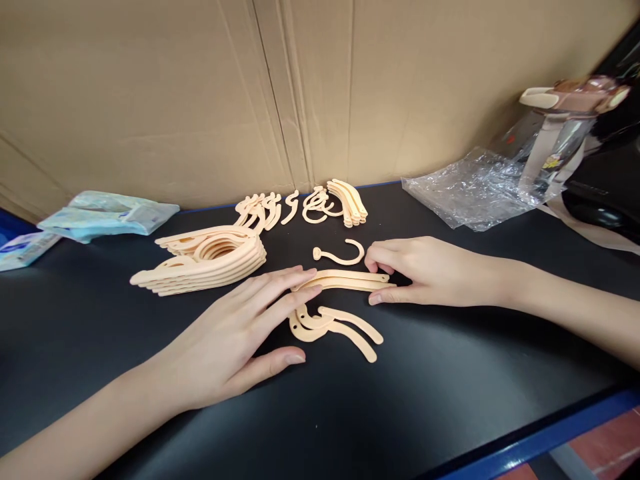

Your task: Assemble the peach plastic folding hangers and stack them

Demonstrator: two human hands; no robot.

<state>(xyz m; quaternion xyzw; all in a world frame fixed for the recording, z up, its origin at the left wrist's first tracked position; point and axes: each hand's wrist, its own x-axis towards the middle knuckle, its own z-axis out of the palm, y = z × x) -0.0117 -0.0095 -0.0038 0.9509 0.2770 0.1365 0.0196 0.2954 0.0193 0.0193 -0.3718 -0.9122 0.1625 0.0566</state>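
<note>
Two pale peach, curved plastic hanger arms (345, 279) lie side by side on the black table. My left hand (237, 330) rests over their left end, fingers stretched out and thumb apart. At their right end, my right hand (417, 272) has its thumb and curled fingers around the tips. Just behind the arms is a loose hanger hook (343, 258) with a round knob at one end. In front of them lie two smaller curved pieces (350, 328), with holes near their broad ends, partly overlapping each other.
A stack of folded hanger pieces (210, 263) sits to the left. Farther back are small curved pieces (257, 210), several hooks (317, 205) and a pile of arms (349, 202). Tissue packs (107, 215) stand left; a clear plastic bag (465, 193) and strapped bottle (575, 100) are right. Cardboard (150, 100) rises behind.
</note>
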